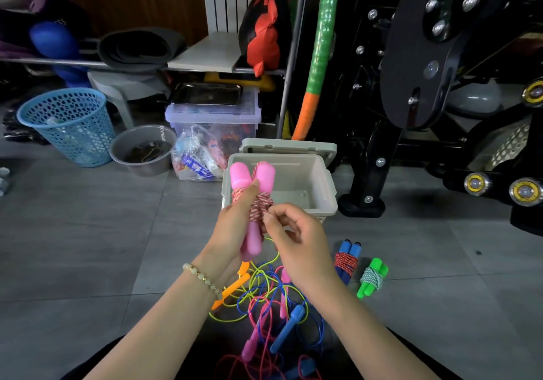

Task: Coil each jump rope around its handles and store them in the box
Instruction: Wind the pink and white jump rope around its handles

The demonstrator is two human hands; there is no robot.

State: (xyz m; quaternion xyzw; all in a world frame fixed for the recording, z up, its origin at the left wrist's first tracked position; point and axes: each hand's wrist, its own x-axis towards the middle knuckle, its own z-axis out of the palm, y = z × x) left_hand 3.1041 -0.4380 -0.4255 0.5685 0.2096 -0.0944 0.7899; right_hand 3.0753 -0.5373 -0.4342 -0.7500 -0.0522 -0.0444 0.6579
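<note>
We see the left hand (235,227) wrapped around a pair of pink handles (253,175), held side by side and upright, thumb pressed between them. A red-and-white rope (260,203) is wound around the middle of the handles. The right hand (296,241) pinches this rope at the right edge of the coil, thumb and forefinger closed on it and the other fingers curled loosely. There is a beaded bracelet (202,279) on the left wrist.

The bundle sits in the air just in front of the box (326,187), which is beige, open and on the floor (88,247), with its lid (289,146) tipped back behind it.

Two ropes already wound lie on the floor right of the hands: a blue-handled rope (346,260) and, just beside it, a green-handled rope (372,279). Neither is in the box.

Under the forearms lies a tangle of loose ropes (270,297) with yellow, blue and pink cords and orange, pink and blue handles (we cannot tell how many ropes).
</note>
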